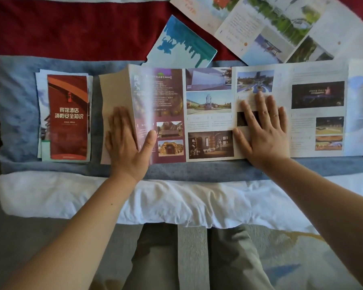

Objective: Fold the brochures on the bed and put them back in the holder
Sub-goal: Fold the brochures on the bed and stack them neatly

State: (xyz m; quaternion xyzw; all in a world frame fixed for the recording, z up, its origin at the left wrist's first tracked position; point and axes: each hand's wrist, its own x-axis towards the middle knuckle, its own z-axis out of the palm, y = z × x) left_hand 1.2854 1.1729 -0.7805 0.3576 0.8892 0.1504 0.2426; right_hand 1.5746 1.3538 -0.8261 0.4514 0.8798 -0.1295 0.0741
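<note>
A long multi-panel brochure (210, 105) lies unfolded across the blue band of the bed. Its leftmost panel (117, 95) is raised and blurred, partly turned over. My left hand (126, 141) grips that panel at its lower part, fingers behind it and thumb on the printed purple side. My right hand (262, 128) presses flat, fingers spread, on a middle panel. A stack of folded brochures (66, 116) with a red cover on top lies to the left. No holder is in view.
A teal and blue folded brochure (182, 45) lies on the red bed runner (71, 28). Another large unfolded brochure (281, 28) is spread at the top right. The white duvet edge (155, 199) runs along the front, with my legs and a patterned carpet below.
</note>
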